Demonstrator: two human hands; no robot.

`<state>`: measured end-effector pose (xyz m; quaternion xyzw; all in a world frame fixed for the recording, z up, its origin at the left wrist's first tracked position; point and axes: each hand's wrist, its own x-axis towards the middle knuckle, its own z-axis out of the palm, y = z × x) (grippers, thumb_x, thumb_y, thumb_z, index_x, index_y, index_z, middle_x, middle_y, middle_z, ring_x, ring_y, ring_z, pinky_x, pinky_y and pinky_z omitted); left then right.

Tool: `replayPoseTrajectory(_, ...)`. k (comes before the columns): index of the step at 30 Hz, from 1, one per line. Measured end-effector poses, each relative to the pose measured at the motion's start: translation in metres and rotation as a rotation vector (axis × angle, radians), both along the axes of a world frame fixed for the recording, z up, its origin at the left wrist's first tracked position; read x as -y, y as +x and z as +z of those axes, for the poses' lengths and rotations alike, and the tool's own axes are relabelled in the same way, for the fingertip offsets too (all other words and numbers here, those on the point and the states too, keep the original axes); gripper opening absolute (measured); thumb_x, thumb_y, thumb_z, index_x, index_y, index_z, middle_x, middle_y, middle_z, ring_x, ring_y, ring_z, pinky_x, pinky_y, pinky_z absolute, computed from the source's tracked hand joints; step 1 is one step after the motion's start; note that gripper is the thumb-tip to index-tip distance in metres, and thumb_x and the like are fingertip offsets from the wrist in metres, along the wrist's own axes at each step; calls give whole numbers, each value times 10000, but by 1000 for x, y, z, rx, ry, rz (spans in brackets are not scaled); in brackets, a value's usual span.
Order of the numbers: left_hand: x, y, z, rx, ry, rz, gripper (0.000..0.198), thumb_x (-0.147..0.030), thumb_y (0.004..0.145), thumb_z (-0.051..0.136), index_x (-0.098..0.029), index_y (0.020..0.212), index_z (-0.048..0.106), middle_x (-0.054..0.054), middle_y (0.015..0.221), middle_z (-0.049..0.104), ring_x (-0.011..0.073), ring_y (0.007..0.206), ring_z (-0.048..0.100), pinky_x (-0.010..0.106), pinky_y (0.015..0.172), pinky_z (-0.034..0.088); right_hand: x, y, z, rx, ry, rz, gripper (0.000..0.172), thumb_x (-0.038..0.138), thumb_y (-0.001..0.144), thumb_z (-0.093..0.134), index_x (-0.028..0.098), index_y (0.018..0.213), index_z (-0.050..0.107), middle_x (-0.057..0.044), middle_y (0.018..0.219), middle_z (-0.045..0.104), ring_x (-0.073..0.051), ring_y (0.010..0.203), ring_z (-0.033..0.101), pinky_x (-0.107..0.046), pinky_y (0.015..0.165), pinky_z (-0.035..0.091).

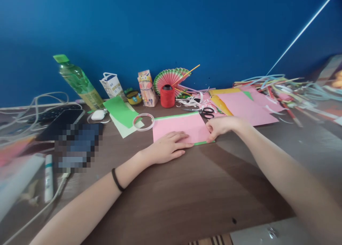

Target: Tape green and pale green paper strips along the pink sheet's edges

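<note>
A pink sheet of paper (pixel 177 125) lies on the table, with strips of green paper (pixel 201 143) showing along its near and far edges. My left hand (pixel 169 148) rests flat on the pink sheet's lower left, fingers stretched out to the right. At the sheet's right edge, my right hand (pixel 220 126) pinches the paper near its near right corner, thumb and fingers together. Just left of the sheet a roll of tape (pixel 143 129) lies flat, partly over a green sheet (pixel 121 111). Black-handled scissors (pixel 207 112) lie behind the right hand.
Along the blue wall stand a green bottle (pixel 80 82), cartons, a red thread spool (pixel 167 96) and a pleated paper fan (pixel 168 77). More pink paper (pixel 247 107) and a heap of coloured strips (pixel 283 88) lie right. A phone, cables (pixel 34 116) and a marker (pixel 48 179) lie left.
</note>
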<state>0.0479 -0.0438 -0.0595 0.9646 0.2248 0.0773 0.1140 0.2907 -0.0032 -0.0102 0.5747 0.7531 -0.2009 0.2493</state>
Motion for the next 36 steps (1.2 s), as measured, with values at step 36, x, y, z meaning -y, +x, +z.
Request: replayPoseTrajectory(36, -55, -89, 51, -303, -41, 863, 128, -271, 786, 407, -198, 730, 496, 50, 838, 617, 195, 703, 539, 276, 564, 339, 16, -58, -48, -795, 465, 434, 351, 508, 731, 599, 181, 754, 475, -43, 857, 505, -194, 853, 427, -304, 757, 342)
